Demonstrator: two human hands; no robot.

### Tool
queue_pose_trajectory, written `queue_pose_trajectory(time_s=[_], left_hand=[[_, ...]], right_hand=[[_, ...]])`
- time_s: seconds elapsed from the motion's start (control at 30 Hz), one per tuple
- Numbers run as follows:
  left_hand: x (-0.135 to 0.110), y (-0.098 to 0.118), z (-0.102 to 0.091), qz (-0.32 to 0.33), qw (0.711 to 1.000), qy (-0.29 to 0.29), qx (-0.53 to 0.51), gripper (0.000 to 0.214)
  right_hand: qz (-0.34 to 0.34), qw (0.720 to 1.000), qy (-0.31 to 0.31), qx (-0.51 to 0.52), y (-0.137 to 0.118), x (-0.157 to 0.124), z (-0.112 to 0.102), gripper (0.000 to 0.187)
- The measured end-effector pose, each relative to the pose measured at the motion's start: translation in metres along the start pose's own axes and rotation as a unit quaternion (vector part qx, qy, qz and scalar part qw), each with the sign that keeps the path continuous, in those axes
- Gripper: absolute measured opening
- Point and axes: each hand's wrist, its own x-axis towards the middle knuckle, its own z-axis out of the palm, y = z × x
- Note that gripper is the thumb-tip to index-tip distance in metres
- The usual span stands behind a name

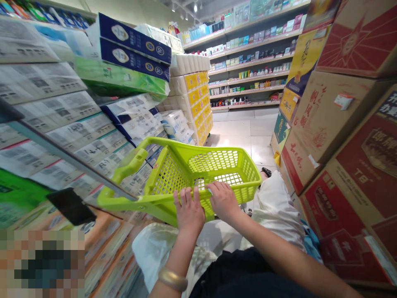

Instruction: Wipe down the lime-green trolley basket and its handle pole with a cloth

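A lime-green plastic shopping cart with perforated walls stands right in front of me, its handle end to the left. The basket shows nothing inside but its grid floor. My left hand, with a gold-coloured bangle above the wrist, has its fingers hooked over the near rim. Beside it, a little to the right, my right hand also curls over that rim. A small pale bit shows by the right fingertips; what it is I cannot make out.
Stacked tissue packs line the left side. Cardboard cartons rise on the right. Shelves of small goods stand at the back, beyond the tiled floor. A metal pole slants toward the cart; a dark phone-like slab is at lower left.
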Motion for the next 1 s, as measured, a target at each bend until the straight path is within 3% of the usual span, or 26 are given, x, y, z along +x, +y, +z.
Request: queue_pose_trajectory(time_s=[0.2, 0.47, 0.77, 0.87, 1.0], left_hand=[[0.003, 0.011, -0.001, -0.005, 1.0, 0.005, -0.022, 0.059], [0.005, 0.023, -0.006, 0.005, 1.0, 0.01, -0.021, 0.054], [0.003, 0.026, -0.004, 0.009, 0.999, 0.007, -0.048, 0.062], [0.004, 0.03, -0.004, 0.0, 0.999, 0.01, -0.043, 0.06], [0.004, 0.028, -0.004, 0.005, 0.999, 0.021, -0.034, 0.058]], right_hand=[[0.048, 0.998, 0.027, -0.011, 0.027, -0.007, -0.013, 0.035], [0.01, 1.0, 0.021, 0.007, -0.004, 0.007, 0.0, 0.034], [0.064, 0.997, 0.032, -0.015, 0.053, -0.007, -0.024, 0.035], [0.076, 0.996, 0.037, -0.003, 0.044, -0.005, -0.02, 0.036], [0.034, 0.999, 0.034, 0.022, 0.021, -0.001, -0.01, 0.038]])
